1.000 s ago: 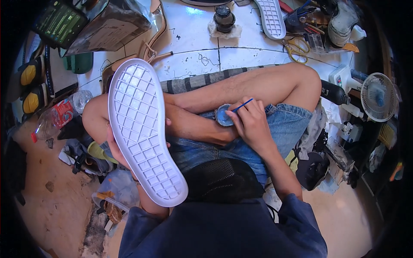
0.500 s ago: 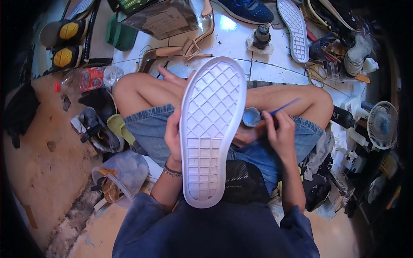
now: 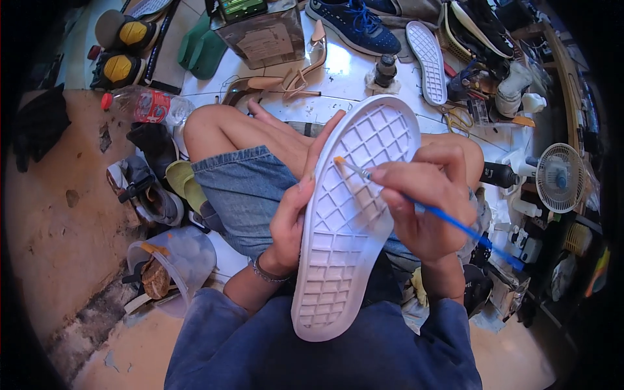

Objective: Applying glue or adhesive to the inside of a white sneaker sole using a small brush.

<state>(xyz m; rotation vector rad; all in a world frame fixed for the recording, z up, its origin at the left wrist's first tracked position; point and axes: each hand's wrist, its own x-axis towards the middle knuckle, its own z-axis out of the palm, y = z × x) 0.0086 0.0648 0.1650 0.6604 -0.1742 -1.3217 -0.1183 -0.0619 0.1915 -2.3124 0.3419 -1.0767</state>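
My left hand [image 3: 288, 224] grips the left side of a white rubber shoe sole [image 3: 338, 266], held upright over my lap with its raised grid facing me. My right hand [image 3: 432, 201] is closed on a slim blue-handled paintbrush [image 3: 458, 227]. The orange bristles touch the upper left part of the grid, near the rim. The small cup of blue stuff seen earlier is hidden now.
Around my crossed legs lie shoes [image 3: 354, 26], another white sole [image 3: 426, 58], high-heeled sandals [image 3: 273, 82], a dark jar [image 3: 385, 73], scissors [image 3: 455, 123], a plastic bottle [image 3: 143, 107], a clear bucket [image 3: 192, 266] and a small fan [image 3: 560, 179].
The sole has moved right and tilted, its top now leaning right. My right hand has risen from beside the blue cup onto the sole, bringing the brush tip against the grid.
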